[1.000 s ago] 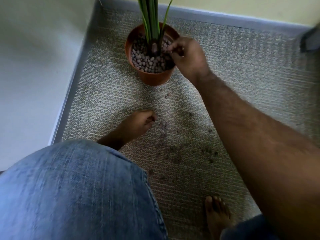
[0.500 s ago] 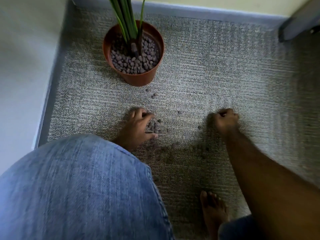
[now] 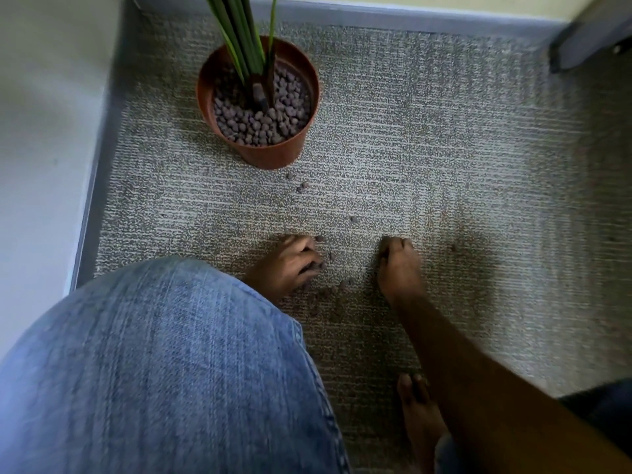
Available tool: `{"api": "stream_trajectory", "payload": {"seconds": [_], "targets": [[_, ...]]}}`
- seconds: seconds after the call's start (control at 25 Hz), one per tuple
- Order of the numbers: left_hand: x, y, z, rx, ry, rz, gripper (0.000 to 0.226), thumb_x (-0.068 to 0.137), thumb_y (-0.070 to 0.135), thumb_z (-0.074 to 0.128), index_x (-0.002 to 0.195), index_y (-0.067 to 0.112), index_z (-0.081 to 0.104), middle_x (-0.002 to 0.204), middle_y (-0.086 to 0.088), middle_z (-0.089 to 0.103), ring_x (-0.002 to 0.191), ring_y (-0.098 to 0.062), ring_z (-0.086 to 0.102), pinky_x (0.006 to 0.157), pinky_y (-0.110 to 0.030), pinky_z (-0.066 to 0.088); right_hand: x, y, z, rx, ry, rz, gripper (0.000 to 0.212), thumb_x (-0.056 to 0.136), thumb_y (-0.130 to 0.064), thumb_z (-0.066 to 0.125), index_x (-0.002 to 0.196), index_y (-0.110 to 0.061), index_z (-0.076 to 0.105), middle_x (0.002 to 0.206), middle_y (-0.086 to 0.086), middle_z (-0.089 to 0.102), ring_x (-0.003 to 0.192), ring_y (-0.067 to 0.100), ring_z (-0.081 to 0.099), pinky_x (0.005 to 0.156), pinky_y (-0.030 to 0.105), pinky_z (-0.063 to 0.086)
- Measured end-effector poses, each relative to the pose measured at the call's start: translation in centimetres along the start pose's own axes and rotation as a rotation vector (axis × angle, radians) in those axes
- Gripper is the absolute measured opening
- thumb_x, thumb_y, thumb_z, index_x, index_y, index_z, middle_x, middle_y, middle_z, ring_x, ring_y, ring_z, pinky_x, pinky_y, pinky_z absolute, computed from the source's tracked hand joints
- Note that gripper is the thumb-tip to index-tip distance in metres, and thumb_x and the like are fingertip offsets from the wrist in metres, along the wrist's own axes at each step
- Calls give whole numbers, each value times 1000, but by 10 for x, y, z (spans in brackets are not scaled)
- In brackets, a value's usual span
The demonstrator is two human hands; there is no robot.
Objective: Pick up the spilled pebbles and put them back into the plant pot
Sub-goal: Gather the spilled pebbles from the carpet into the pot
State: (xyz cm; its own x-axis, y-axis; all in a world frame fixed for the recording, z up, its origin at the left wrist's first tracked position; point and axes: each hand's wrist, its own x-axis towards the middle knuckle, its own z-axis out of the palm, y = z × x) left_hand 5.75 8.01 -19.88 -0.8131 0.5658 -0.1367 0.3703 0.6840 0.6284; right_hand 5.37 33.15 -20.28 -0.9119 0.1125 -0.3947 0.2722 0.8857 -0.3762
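A terracotta plant pot (image 3: 270, 155) with green leaves stands on the grey carpet near the back left corner, filled with brown pebbles. Spilled pebbles (image 3: 301, 187) lie scattered on the carpet in front of the pot and between my hands. My left hand (image 3: 289, 265) rests on the carpet just past my knee, fingers curled over several pebbles. My right hand (image 3: 398, 265) is down on the carpet to the right, fingers curled at the floor; whether it holds a pebble is hidden.
My denim-covered knee (image 3: 154, 371) fills the lower left. My bare foot (image 3: 419, 415) stands at the bottom centre. A grey skirting board (image 3: 99, 186) and wall bound the left and back. A dark furniture piece (image 3: 588, 35) is at the top right.
My right hand left the pot rim and came down to the carpet, then slid left toward the pebbles. My left hand stayed on the floor, closing over pebbles.
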Motion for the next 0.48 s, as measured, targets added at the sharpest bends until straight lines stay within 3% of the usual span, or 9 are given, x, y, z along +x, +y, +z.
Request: {"api": "stream_trajectory", "payload": {"seconds": [0.16, 0.36, 0.48], "targets": [[2, -1, -7, 22, -68, 62, 18, 93, 10, 72, 105, -3, 75, 109, -21, 65, 104, -37, 63, 93, -45, 51, -9, -22, 10, 138, -96, -188, 15, 91, -2, 54, 103, -10, 58, 108, 12, 54, 98, 30, 54, 88, 39, 45], [2, -2, -9, -91, -122, 23, 13, 92, 2, 70, 105, 0, 73, 109, -16, 62, 102, -27, 61, 90, -39, 50, -10, -51, 24, 211, -243, -401, 14, 92, -4, 57, 105, -9, 62, 107, 10, 57, 99, 24, 56, 90, 38, 47], [4, -4, -8, -129, -121, -36, 13, 87, -2, 71, 99, 4, 72, 107, -12, 60, 98, -24, 61, 86, -37, 50, -7, -59, 26, 138, -276, -420, 16, 96, -14, 56, 110, -10, 62, 113, 11, 59, 103, 28, 60, 91, 42, 51]]}}
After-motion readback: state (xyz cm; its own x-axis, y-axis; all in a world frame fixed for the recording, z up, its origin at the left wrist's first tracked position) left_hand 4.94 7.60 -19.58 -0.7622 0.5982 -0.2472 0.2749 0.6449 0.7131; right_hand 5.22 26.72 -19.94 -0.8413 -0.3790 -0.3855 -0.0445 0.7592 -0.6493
